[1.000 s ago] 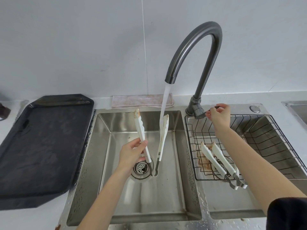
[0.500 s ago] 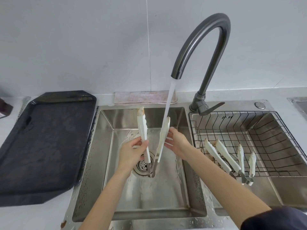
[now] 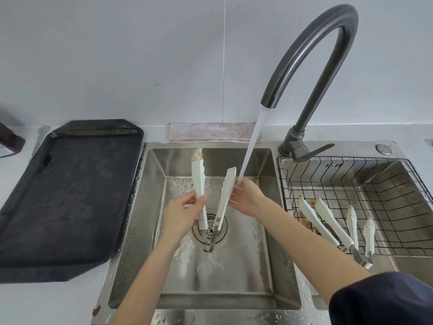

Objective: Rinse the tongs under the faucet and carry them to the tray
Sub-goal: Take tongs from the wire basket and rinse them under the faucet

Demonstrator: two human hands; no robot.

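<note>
Rinse step's on: left hand [image 3: 181, 213] fingers grip one arm of the white tongs [image 3: 212, 202] over the sink [image 3: 269, 233] drain, right hand [image 3: 246, 198] fingers open, rubbing the other arm under the faucet [image 3: 311, 57] stream, so next I'd guess scrub that browned tip, then head to the black tray [image 3: 65, 195].

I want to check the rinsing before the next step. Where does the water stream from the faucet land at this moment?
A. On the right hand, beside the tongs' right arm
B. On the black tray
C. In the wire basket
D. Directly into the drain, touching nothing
A: the water stream from the faucet ends at the fingers of the right hand, next to the right arm of the tongs that the left hand holds.
</note>
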